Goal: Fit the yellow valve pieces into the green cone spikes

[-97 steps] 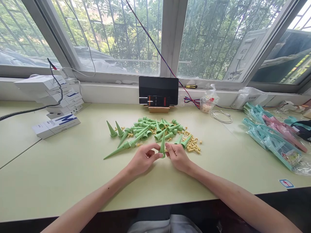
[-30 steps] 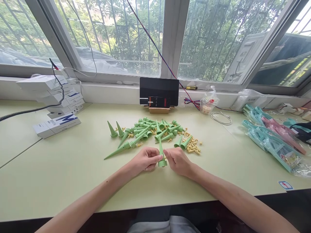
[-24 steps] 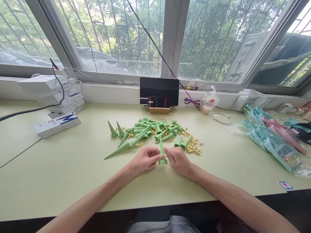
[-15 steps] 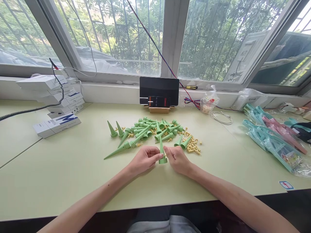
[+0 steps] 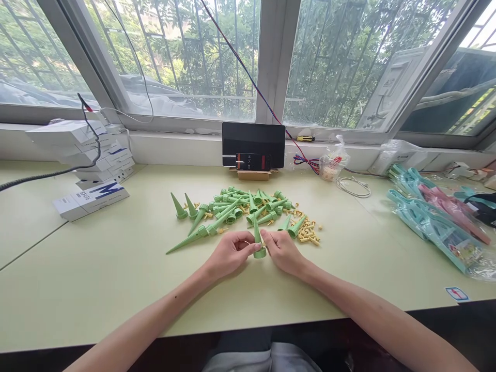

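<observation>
A green plastic plant watering spike (image 5: 257,232) stands point up between my hands, its wide ribbed collar at the bottom. My left hand (image 5: 231,252) is closed, thumb and fingers pinching the spike just above the collar. From the other side my right hand (image 5: 285,253) is closed with its thumb against the spike; a bit of a small yellow peg (image 5: 264,244) shows at the fingertips, mostly hidden. Beyond my hands lies a heap of green spikes (image 5: 232,206), some standing on their collars. Beside it, on the right, are many loose yellow pegs (image 5: 308,232).
A phone (image 5: 253,161) leans on a dark tablet (image 5: 253,135) at the back of the table. White boxes (image 5: 91,199) are stacked at the left. Bagged green and pink items (image 5: 437,227) lie at the right, near a coiled white cable (image 5: 353,188) and a plastic bag (image 5: 333,160).
The spike in my hands has risen very slightly, and a little more of the yellow peg shows by my right fingertips. The heap has not moved.
</observation>
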{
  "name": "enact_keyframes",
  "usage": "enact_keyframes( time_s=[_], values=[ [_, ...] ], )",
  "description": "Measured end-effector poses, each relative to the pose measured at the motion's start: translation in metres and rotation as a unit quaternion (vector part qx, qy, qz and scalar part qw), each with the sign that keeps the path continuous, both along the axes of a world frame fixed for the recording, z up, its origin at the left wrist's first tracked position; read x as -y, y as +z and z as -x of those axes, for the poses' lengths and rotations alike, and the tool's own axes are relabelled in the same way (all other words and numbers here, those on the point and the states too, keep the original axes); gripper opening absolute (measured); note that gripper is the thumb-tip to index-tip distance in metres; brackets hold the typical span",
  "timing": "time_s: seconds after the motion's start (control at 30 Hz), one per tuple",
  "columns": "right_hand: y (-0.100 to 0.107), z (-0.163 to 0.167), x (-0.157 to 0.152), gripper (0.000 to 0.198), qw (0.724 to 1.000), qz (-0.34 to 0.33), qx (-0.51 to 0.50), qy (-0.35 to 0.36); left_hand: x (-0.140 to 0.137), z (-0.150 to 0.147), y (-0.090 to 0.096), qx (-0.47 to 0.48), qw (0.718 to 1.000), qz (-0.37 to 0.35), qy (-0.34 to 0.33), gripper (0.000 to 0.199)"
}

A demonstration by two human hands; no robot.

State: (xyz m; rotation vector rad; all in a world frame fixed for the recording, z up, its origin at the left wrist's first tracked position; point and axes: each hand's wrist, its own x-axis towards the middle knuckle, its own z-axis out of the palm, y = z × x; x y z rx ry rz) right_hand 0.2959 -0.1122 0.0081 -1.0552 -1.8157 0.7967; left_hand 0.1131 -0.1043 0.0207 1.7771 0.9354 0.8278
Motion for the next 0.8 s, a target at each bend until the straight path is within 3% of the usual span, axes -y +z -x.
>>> enact_keyframes(
  time_s=[0.17, 0.4, 0.8],
  values=[
    [0.004, -0.002, 0.001, 0.055, 0.998, 0.025, -0.041, 0.030, 0.002, 0.000, 0.008, 0.033, 0.999, 0.028, -0.014, 0.027],
    [0.011, -0.007, 0.005, 0.040, 0.997, -0.052, 0.035, 0.033, 0.002, 0.001, 0.007, 0.060, 0.996, 0.068, -0.019, 0.030],
    [0.008, -0.006, 0.005, 0.040, 0.995, -0.064, 0.050, 0.052, 0.003, 0.001, 0.008, 0.045, 0.993, 0.087, -0.059, 0.034]
  ],
)
